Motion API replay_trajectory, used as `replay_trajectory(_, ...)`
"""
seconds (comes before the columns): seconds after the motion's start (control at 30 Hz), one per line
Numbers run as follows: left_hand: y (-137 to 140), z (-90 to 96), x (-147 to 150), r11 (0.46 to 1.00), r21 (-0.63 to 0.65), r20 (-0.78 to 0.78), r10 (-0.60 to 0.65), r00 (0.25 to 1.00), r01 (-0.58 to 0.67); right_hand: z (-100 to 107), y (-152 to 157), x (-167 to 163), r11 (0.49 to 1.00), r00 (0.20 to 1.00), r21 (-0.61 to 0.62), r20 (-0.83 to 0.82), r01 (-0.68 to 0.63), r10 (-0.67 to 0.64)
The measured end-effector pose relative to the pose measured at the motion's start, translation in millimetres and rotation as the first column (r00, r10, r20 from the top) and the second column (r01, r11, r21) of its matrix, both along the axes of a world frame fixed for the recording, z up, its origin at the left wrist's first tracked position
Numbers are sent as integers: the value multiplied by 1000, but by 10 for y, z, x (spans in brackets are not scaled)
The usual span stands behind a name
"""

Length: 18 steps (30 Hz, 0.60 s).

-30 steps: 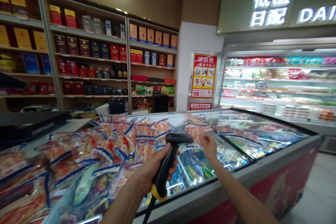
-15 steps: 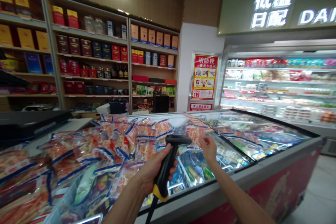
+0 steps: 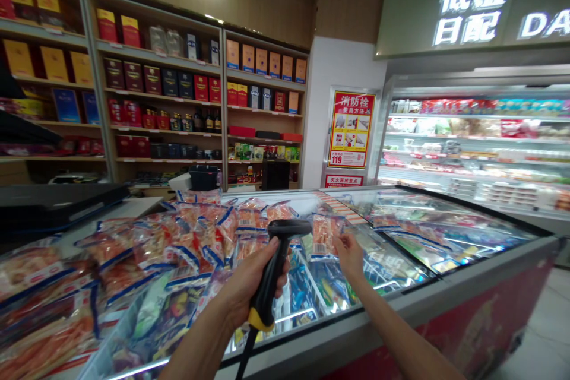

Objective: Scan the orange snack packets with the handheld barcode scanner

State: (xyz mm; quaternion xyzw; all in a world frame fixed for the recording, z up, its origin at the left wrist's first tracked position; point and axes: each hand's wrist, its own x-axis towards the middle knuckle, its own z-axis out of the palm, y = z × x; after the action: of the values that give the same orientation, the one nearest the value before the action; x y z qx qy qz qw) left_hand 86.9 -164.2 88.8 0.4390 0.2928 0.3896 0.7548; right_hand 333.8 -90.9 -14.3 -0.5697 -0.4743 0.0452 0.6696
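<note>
Extending forward from the lower edge of the view, both forearms converge over the chest freezer [image 3: 387,314]. The left hand [image 3: 252,285] is raised, with its thumb along the upper handle just below the scanner head and its fingers wrapped round the far side. Left grip: closed firmly on the black-and-yellow barcode scanner [image 3: 268,285]. The scanner stands tilted, head uppermost, and its cable [image 3: 247,351] runs down from the yellow base. Trigger contact is hidden and cannot be determined.

The right hand [image 3: 350,258] is angled up and inward, with the wrist bent and the fingertips drawn together. Right grip: a narrow pinch on the right edge of a clear packet [image 3: 324,236] with blue bands. The packet is above the glass, to the left of the right fingertips and just right of the scanner head; its barcode label [image 3: 319,249] is exposed on the lower part. More packets [image 3: 196,231] are piled to the left of the scanner.

Relative to the frame half a second ago, the scanner is displaced to the left. The packet is also further left, and its lower front, previously partly covered by the scanner head, is now uncovered.
</note>
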Motion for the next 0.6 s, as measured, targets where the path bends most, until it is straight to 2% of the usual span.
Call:
replay_trajectory(0.13, -4, 65, -160, 994, 16, -17, 108, 994, -108, -35, 68, -431, 996, 995, -26, 32, -89, 90)
replay_trajectory(0.33, -14, 86, -334, 976, -17, -51, 214, 975, -215, -169, 363, -872, 993, 955, -41, 272, -112, 119)
replay_trajectory(0.47, -12, 43, -386, 968, -29, -48, 249, 967, -250, -240, 549, -1012, 978, 927, -183, 342, -97, 156)
replay_trajectory(0.6, -27, 34, -363, 967, -30, -50, 252, 967, -253, -192, 639, -1155, 938, 897, -333, 379, -96, 227)
